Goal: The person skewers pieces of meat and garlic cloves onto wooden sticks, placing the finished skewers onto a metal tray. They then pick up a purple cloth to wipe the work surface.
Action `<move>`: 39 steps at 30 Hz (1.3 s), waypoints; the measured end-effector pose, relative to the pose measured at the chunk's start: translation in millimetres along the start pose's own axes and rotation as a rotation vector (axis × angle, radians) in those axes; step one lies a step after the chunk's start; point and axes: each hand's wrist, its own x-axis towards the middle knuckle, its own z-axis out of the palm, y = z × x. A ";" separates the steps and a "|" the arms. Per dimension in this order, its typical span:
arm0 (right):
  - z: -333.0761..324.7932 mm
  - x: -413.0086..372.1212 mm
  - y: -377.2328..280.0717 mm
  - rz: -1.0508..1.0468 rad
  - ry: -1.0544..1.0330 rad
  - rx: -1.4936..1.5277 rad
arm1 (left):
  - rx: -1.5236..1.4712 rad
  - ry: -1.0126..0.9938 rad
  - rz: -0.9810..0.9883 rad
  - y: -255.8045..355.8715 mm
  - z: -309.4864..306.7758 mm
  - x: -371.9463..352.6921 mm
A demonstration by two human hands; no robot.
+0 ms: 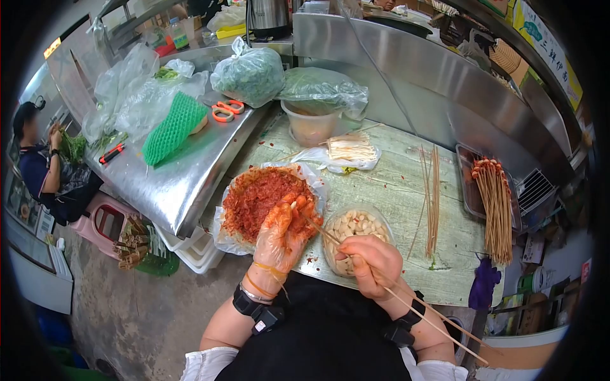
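My left hand (283, 232), in a clear plastic glove smeared red, is over a lined bowl (227, 233) of chunky red paste (260, 197). Its fingers are closed around a small pale piece (293, 205), mostly hidden by fingers and paste. My right hand (372, 263) is bare and grips thin bamboo skewers (438, 320), whose long ends stick out toward the lower right. One skewer tip reaches the left hand's fingers. Just beyond the right hand, a clear tub (330, 257) holds peeled, pale garlic cloves (359, 225).
Loose skewers (433, 203) lie on the board. At right, a tray (467, 184) holds skewers with red-coated ends (492, 184). Behind are enoki mushrooms (352, 147) and a white tub (311, 124). Orange-handled scissors (227, 111) and bagged greens (249, 73) stand left. Another person (47, 159) is far left.
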 end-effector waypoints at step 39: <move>25.8 5.6 7.2 -0.088 0.001 -0.070 | -0.079 0.237 0.121 -6.6 -5.1 4.3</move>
